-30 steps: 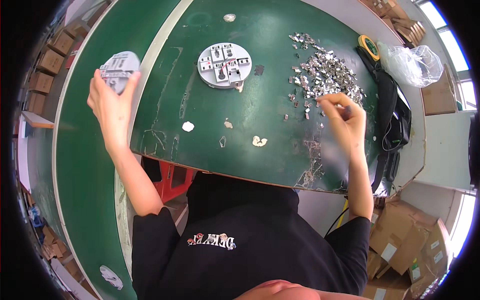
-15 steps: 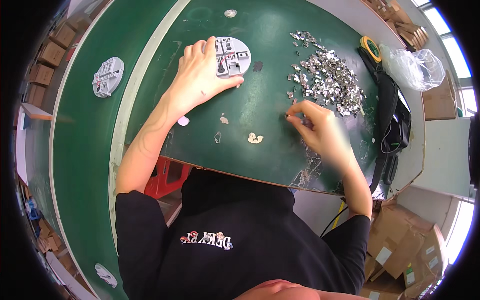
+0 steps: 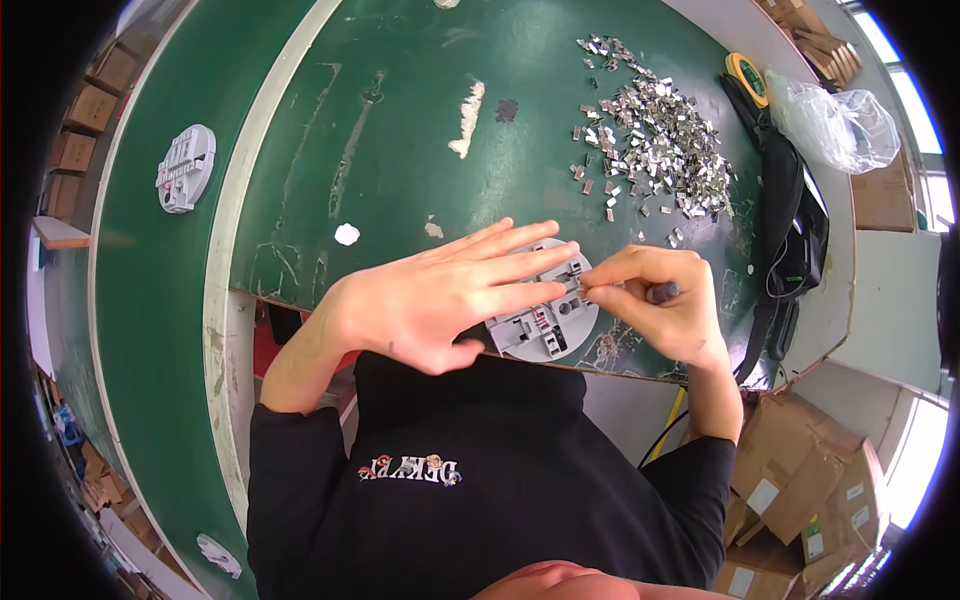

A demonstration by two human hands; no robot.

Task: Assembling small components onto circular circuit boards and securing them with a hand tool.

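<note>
A round grey plastic base [image 3: 575, 325] with slots, raised ribs and a bit of red wire lies at the table's front edge. My left hand [image 3: 450, 295] is stretched flat with fingers spread across its upper left part, covering much of it. At the base's right rim, my right hand [image 3: 665, 305] pinches a small metal piece between thumb and forefinger, mostly hidden by the fingertips. A dark cylindrical thing [image 3: 662, 292] is tucked in the curled fingers of that hand; its kind does not show. Beyond lies a loose pile of small shiny metal pieces [image 3: 660, 140].
A black bag [image 3: 790, 215], a yellow tape roll [image 3: 746, 80] and a clear plastic bag [image 3: 835, 125] line the right edge. On the green strip at left lie another grey base [image 3: 186, 168] and a further grey part [image 3: 218, 555]. Cardboard boxes [image 3: 810, 460] stand lower right.
My left hand has brought the grey base from the far left of the table to the front edge. My right hand has moved down from beside the pile to the base's rim.
</note>
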